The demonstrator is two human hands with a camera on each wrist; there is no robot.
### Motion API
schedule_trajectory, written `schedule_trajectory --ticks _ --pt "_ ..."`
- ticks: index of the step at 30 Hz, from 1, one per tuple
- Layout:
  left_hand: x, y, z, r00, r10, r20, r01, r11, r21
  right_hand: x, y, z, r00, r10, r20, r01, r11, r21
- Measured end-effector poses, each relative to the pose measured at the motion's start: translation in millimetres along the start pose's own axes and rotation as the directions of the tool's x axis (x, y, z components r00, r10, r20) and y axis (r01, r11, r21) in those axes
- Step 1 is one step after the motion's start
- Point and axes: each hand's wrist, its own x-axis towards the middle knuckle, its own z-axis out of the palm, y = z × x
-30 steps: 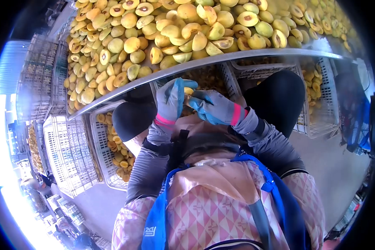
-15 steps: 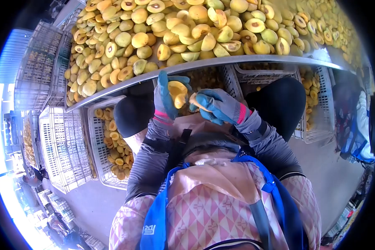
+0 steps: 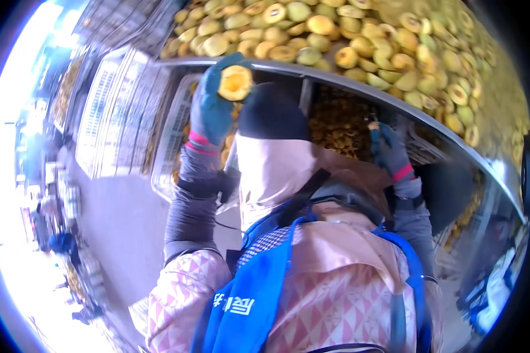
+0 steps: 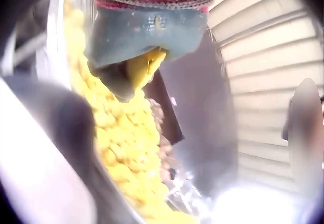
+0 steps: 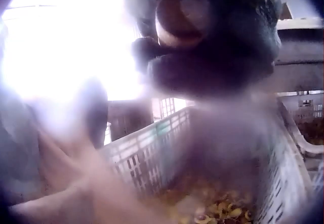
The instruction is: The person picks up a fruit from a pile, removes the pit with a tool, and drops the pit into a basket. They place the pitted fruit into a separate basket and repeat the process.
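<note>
While our left hand [image 3: 211, 106] lifts a yellow fruit half [image 3: 235, 83] beside the near edge of the surface [image 3: 312, 73], our right hand [image 3: 390, 152] is well apart from it, above the dark scraps [image 3: 335, 126] under that edge. The left grip is closed just far enough to pinch the fruit half between thumb and fingers, its cut face and hollow middle turned up; the left wrist view shows its yellow flesh caught between the gloved fingers. The right grip is curled round a small tool [image 3: 372, 125], its tip pointing away from us, though blur hides the tip's exact shape. In the right wrist view that hand is over a perforated crate [image 5: 136, 155] with scraps in the bottom.

We take the step in hand to be the end of coring: we make out no stone in the hollow, so this half looks ready to be put down. The next move, as we judge it, calls for the left hand to lower it into the white crate [image 3: 174, 126] of fruit halves at our left and let go gently, while the right keeps hold of the tool. After that we would need another piece from the pile [image 3: 394, 53] on the surface.
</note>
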Motion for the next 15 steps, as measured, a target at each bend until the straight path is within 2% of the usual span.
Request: schedule_trajectory --ticks 1,2,4,5,6,8,9,11,12,13,14,15 --pt "-9.6 -2.7 -34.2 0.996 -0.015 -0.089 0.030 0.985 0.171 -1.0 -2.3 0.5 0.996 0.086 0.037 -0.089 0.993 0.079" --pt "-22.2 -16.2 -68.4 0.985 -0.016 -0.173 0.073 0.941 0.330 -0.7 -1.1 3.7 0.995 0.081 0.064 -0.086 0.993 0.075" --pt "-59.8 -50.9 -129.4 0.947 -0.185 -0.263 0.237 0.954 0.184 -0.8 2.4 7.2 0.989 0.140 0.042 -0.145 0.971 0.188" --pt "-79.4 -63.9 -143.9 0.870 -0.317 -0.376 0.379 0.920 0.102 3.2 16.5 5.0 0.985 0.168 0.046 -0.174 0.962 0.213" --pt "-99.5 -77.1 -157.1 0.766 -0.439 -0.470 0.499 0.867 0.004 3.9 17.9 5.8 0.984 0.168 0.059 -0.177 0.963 0.206" --pt "-148.3 -138.4 -201.9 0.796 -0.425 -0.431 0.574 0.756 0.315 4.7 18.5 7.1 0.972 0.230 0.054 -0.235 0.964 0.121" --pt "-166.8 -162.1 -209.8 0.791 -0.427 -0.438 0.578 0.756 0.306 7.6 26.5 5.2 0.976 0.210 0.066 -0.217 0.967 0.131" --pt "-196.1 -191.3 -215.4 0.661 -0.533 -0.528 0.747 0.531 0.400 7.8 22.2 7.5 0.969 0.237 0.069 -0.242 0.968 0.071" --pt "-200.2 -196.2 -209.2 0.662 -0.536 -0.523 0.746 0.537 0.394 8.8 19.2 6.1 0.965 0.257 0.058 -0.258 0.966 0.020" --pt "-200.6 -204.0 -199.2 0.598 -0.668 -0.443 0.798 0.446 0.405 11.1 24.9 4.3 0.966 0.254 0.044 -0.254 0.967 0.011" --pt "-203.1 -210.3 -189.8 0.512 -0.782 -0.355 0.833 0.350 0.429 14.0 40.5 4.0 0.984 0.180 0.001 -0.180 0.982 -0.057" --pt "-218.5 -240.7 -199.4 0.649 -0.729 -0.215 0.588 0.302 0.751 17.0 54.4 3.6 0.994 0.103 -0.038 -0.108 0.986 -0.125"
